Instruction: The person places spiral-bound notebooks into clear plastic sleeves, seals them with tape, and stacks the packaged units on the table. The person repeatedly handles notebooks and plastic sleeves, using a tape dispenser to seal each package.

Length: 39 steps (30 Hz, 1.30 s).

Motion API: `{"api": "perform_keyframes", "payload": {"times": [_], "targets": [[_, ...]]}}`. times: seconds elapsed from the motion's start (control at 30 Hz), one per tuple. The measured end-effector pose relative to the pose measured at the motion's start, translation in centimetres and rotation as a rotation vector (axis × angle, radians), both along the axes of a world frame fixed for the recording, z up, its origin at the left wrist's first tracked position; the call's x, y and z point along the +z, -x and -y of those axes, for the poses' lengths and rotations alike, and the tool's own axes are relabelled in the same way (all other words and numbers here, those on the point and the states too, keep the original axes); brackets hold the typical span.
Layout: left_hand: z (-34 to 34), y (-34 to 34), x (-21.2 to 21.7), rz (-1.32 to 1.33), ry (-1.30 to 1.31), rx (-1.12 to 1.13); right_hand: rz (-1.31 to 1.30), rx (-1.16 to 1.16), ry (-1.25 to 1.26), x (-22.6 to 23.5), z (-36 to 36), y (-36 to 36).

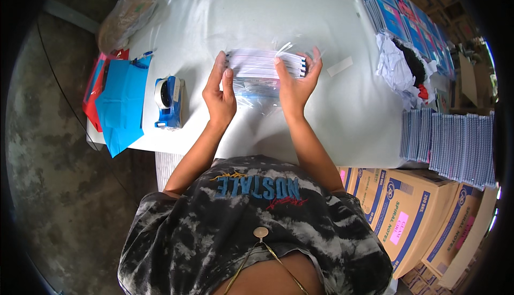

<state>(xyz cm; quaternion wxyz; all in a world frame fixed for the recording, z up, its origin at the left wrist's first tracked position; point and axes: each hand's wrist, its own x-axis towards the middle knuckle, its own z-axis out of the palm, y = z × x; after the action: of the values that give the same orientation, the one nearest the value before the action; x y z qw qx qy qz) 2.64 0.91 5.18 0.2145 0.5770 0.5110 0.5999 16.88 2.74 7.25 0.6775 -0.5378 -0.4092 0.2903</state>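
Observation:
A stack of notebooks (pixel 252 64), white page edges facing up, sits in a clear plastic bag (pixel 261 100) over the white-covered table. My left hand (pixel 219 93) grips its left end, thumb toward the near side and fingers along the end. At the opposite end my right hand (pixel 297 87) holds the stack, its thumb pressed on the page edges and its fingers around the right side under loose plastic. A blue tape dispenser (pixel 170 102) stands to the left of my left hand.
Blue sheets (pixel 122 100) and red ones lie at the table's left edge, near a plastic-wrapped brown bundle (pixel 130 14). Rightward are crumpled white paper (pixel 395 70), notebook stacks (pixel 461 144), blue-covered notebooks (pixel 395 14) and a pale strip (pixel 340 66). Cardboard boxes (pixel 423 209) stand beside me.

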Motion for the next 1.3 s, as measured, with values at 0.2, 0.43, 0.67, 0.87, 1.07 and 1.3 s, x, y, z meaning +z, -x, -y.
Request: {"api": "perform_keyframes", "payload": {"times": [0.2, 0.43, 0.67, 0.87, 1.07, 1.3], "targets": [[0.7, -0.8, 0.8, -0.658, -0.179, 0.156, -0.011, 0.013, 0.077, -0.1, -0.4, -0.3], [0.4, -2.4, 3.6, -0.682, -0.072, -0.156, 1.101, 0.017, -0.108, 0.6, 2.8, -0.9], [-2.7, -0.6, 7.2, -0.319, 0.034, -0.245, 1.225, 0.16, -0.275, 0.5, 2.1, -1.2], [-8.2, -1.1, 8.5, -0.357, 0.223, -0.464, 1.202, 0.148, -0.34, -0.2, 1.6, -1.5], [-2.9, -0.3, 4.6, -0.683, -0.249, -0.326, 0.453, -0.019, -0.499, -1.3, 1.2, 0.3], [2.7, 1.3, 3.6, -0.831, -0.188, -0.226, 0.843, 0.039, -0.537, -2.1, 0.7, -1.4]]}}
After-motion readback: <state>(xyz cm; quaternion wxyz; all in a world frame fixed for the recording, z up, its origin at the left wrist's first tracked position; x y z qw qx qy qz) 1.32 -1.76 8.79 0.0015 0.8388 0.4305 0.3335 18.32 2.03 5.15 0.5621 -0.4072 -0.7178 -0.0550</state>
